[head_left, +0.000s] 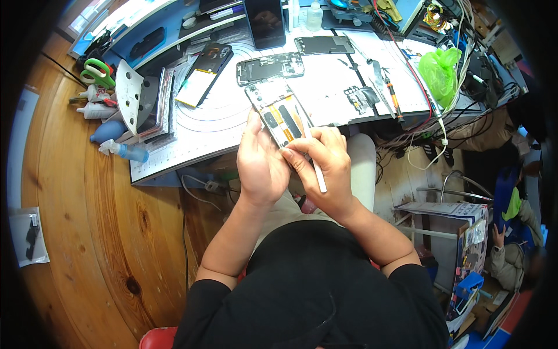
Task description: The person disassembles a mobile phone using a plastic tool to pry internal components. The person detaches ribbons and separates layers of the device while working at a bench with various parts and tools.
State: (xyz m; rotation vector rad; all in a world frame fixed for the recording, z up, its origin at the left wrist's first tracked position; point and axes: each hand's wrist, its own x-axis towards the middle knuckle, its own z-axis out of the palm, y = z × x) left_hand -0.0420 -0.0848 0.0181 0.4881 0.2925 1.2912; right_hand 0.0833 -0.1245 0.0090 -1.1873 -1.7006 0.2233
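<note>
An opened phone housing [282,119], with dark strips and orange-yellow patches on its inside, is tilted up at the near edge of the bench. My left hand [260,166] grips it from the left and below; most of those fingers are hidden behind it. Closed around a slim white-handled tool [320,177], my right hand [326,166] is at the housing's lower right corner. Thumb and forefinger are pressed together there, and I cannot make out the tool's working end. Just beyond the housing lies another opened phone body [270,68] on the white mat.
A dark phone screen part [324,45] and an upright phone [264,23] stand farther back. To the right lie small parts [361,100], a red-black screwdriver [394,96], a green bag [439,75] and cables. Green-handled scissors [97,72] and a spray bottle [125,150] are at left.
</note>
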